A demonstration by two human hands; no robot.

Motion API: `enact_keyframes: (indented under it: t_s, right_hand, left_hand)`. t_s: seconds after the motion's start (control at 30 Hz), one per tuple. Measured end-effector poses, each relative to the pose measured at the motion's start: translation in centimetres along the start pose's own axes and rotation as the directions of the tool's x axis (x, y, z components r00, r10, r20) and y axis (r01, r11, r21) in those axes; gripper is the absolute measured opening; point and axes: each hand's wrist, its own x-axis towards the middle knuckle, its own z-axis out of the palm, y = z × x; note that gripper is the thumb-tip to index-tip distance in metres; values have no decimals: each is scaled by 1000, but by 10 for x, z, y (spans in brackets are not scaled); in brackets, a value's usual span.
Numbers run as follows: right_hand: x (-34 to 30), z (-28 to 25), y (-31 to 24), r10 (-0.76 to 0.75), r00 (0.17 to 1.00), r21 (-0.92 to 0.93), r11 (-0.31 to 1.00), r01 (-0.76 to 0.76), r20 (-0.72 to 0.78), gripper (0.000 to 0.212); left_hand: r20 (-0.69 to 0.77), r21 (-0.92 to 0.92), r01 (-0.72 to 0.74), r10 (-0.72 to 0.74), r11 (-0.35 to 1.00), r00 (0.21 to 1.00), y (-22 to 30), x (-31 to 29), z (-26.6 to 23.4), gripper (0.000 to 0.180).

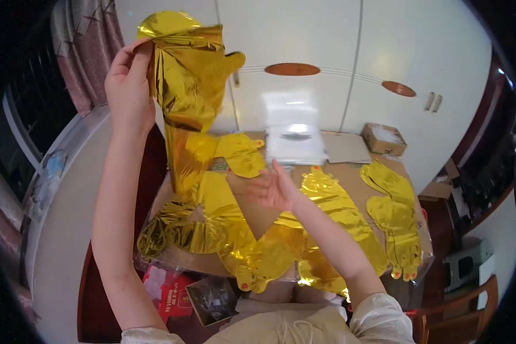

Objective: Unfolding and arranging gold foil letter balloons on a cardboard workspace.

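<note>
Raised at the upper left, my left hand (131, 83) pinches the edge of a shiny gold foil balloon (192, 74), uninflated. The foil hangs down in creased folds, and its lower end trails toward the table. My right hand (274, 190) is over the middle of the table, holding nothing, its fingers apart and a little blurred. Below and beside it lie several more flat foil balloons, among them one with a scalloped, red-dotted end (332, 206), one at the right (393, 215) and a crumpled one at the left (180, 229).
Brown cardboard (252, 209) covers the table. At its back stand a stack of clear plastic bags (295, 146) and a small cardboard box (384, 139), before a white cabinet (304, 34). Near my lap are an open box (212, 301) and a red package (169, 292). A wooden chair (458, 312) stands right.
</note>
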Motion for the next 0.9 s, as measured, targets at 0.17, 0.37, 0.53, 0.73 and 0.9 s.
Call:
enact_keyframes:
  t_s: [0.17,0.37,0.53,0.73,0.9]
  right_hand:
    - [-52,-17,28,221,953,-4,974,-225,206,91]
    - [-77,18,74,169,962,172,963,-207,215,66]
    - [-67,-29,59,-281,959,27,959,282,-33,33]
    - [-130,-58,-70,-580,697,-380,811,444,-422,46]
    - [-151,-72,-137,-711,686,-662,592,460,-159,41]
  left_hand:
    - [41,-48,64,-62,997,997,13,-51,61,13]
    - [104,-218,97,-76,971,992,30,-108,102,18]
    - [-23,-241,-3,-2,971,1000,34,-140,86,23]
    - [-274,-52,221,-227,974,935,32,-236,41,48]
    - [-289,-235,789,-815,568,501,18,-393,9,41]
